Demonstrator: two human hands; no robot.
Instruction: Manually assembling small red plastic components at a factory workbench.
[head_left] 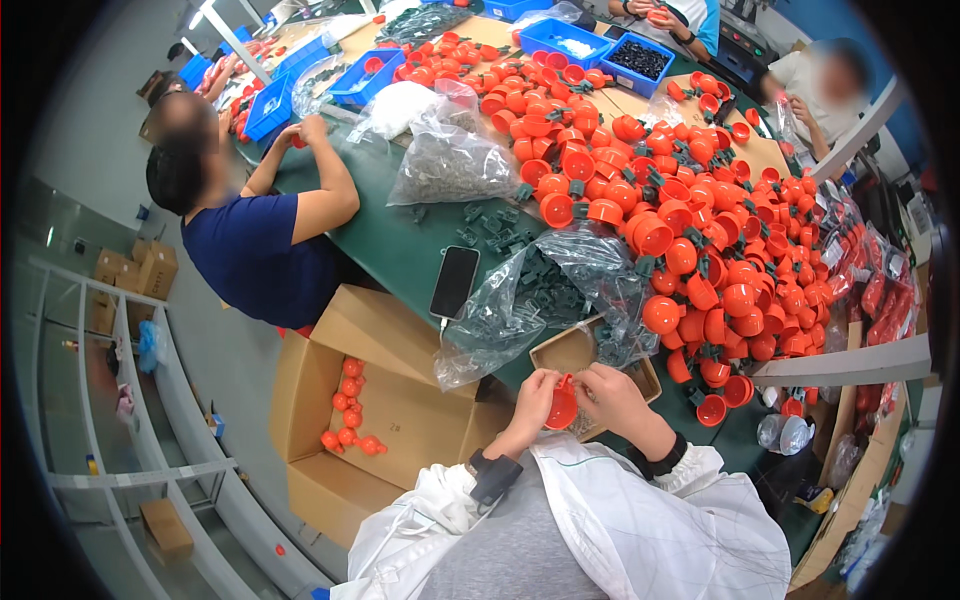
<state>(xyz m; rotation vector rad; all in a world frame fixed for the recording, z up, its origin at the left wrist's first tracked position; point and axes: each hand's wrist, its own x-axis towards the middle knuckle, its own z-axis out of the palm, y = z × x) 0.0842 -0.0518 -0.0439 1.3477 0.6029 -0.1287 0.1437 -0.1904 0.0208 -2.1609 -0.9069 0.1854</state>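
Left fingers (543, 386) pinch a red cup (562, 410), right fingers (584, 388) just beside, closure unclear; the open carton (430, 400) carries dark printing (396, 427).

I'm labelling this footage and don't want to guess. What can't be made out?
All in the head view:
Any small part at the red cup: hidden by the fingers of the left hand and right hand.
Some of the small tray's contents: behind hands and cup.
The head of the far co-worker: cut off by the upper edge.
Individual pieces in the clear bag: too small.
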